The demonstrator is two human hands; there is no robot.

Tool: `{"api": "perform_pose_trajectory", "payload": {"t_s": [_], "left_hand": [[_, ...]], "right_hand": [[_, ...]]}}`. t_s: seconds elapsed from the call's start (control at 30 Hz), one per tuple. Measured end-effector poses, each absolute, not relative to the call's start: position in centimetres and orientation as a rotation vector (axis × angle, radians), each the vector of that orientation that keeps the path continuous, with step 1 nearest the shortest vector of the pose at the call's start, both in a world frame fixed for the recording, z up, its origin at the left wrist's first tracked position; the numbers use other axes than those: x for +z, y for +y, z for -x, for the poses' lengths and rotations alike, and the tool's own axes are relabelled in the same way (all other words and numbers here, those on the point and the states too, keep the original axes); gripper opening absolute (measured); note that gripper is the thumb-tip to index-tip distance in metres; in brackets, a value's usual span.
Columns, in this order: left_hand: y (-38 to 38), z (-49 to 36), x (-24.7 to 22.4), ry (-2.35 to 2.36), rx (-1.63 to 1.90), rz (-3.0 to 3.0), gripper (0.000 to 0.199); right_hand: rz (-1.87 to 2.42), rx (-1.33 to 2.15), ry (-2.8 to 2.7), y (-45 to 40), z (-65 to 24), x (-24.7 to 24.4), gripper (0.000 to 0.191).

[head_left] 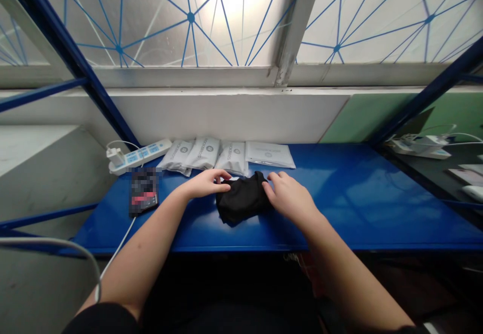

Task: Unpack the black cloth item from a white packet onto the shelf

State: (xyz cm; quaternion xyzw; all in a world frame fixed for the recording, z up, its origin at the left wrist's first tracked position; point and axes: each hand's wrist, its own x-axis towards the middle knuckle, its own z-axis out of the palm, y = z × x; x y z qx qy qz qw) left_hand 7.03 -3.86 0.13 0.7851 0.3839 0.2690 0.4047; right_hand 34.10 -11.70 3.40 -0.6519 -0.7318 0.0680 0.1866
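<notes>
Fingers (pixel 222 176) of the left hand (pixel 206 184) and right hand (pixel 289 198) rest half-curled on opposite sides of a soft, crumpled black cloth bundle (pixel 243 198), neither clearly gripping. It lies on a glossy blue metal bench (pixel 358 223), near the front edge, just below matte white sealed pouches (pixel 232 158), with smooth open surface stretching right.

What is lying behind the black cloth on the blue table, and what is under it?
Behind the black cloth lie white printed pouches in a row. What lies under it cannot be seen, because the cloth covers that part of the blue table.
</notes>
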Motion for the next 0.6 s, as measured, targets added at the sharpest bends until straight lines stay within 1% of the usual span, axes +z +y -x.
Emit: {"api": "perform_pose_trajectory", "payload": {"t_s": [0.07, 0.1, 0.13, 0.17, 0.2, 0.23, 0.27, 0.37, 0.4, 0.47, 0.6], "left_hand": [[-3.9, -7.3, 0.0, 0.916, 0.707, -2.069, 0.025], [-3.9, -7.4, -0.1, 0.893, 0.737, -2.092, 0.019], [-3.8, -7.5, -0.2, 0.88, 0.754, -2.106, 0.017], [-3.8, -7.5, -0.3, 0.882, 0.749, -2.118, 0.018], [-3.7, -7.5, -0.4, 0.9, 0.718, -2.132, 0.021], [-3.7, -7.5, -0.5, 0.924, 0.668, -2.149, 0.024], [-3.6, -7.4, -0.5, 0.943, 0.612, -2.171, 0.028], [-3.5, -7.3, -0.6, 0.96, 0.516, -2.224, 0.027], [-3.5, -7.3, -0.6, 0.961, 0.503, -2.231, 0.027], [-3.5, -7.3, -0.5, 0.984, 0.482, -2.219, 0.027], [-3.8, -7.4, 0.0, 1.05, 0.486, -2.12, 0.032]], "right_hand": [[1.64, 0.126, -2.167, -12.9, -33.5, 3.3, 0.028], [1.525, 0.127, -2.245, -13.5, -32.8, 3.2, 0.036], [1.433, 0.131, -2.325, -14.0, -31.9, 3.1, 0.049], [1.403, 0.119, -2.387, -14.5, -30.8, 2.9, 0.067], [1.419, 0.097, -2.435, -14.8, -29.8, 2.6, 0.08], [1.456, 0.078, -2.475, -15.0, -28.8, 2.2, 0.085], [1.509, 0.051, -2.491, -15.2, -27.9, 1.8, 0.079], [1.625, 0.031, -2.484, -15.1, -26.7, 1.1, 0.04], [1.634, 0.066, -2.459, -15.0, -26.8, 1.0, 0.03], [1.593, 0.213, -2.354, -14.4, -27.5, 1.2, 0.023], [1.427, 0.619, -1.891, -12.9, -30.8, 1.5, 0.023]]}}
